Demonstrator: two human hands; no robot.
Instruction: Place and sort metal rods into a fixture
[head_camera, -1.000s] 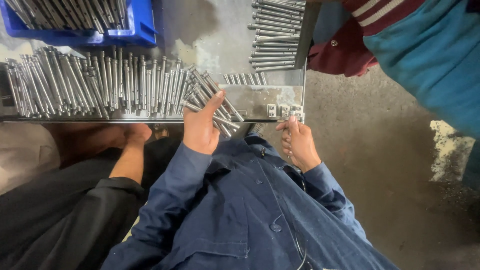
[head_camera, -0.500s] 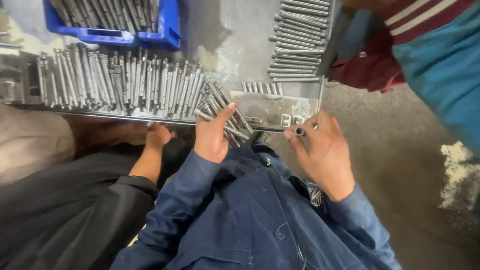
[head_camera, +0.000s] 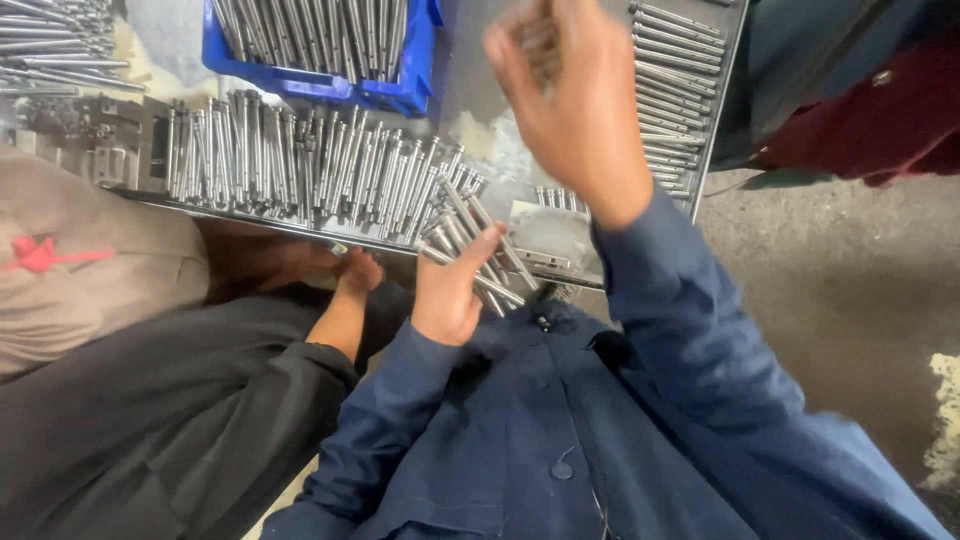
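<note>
Metal rods (head_camera: 470, 240), thin, shiny, grey, lie fanned in a loose bunch at the near edge of the steel table (head_camera: 480, 110). Left hand (head_camera: 452, 290) rests on that bunch, fingers curled over a few rods, thumb at the table edge. Right hand (head_camera: 575, 100) is lifted above the table, blurred, fingers bent; cannot tell whether it holds anything. Hands well apart.

A long row of rods (head_camera: 300, 165) stands side by side to the left, packed tight. Small flat metal plate (head_camera: 545, 235) just right of the bunch. Stack of rods (head_camera: 675, 90) along the far right edge. Blue bin (head_camera: 400, 90) with more rods behind. Bare patch of table between bin and stack. Another person's hand (head_camera: 355, 275) sits under the table edge, near left.
</note>
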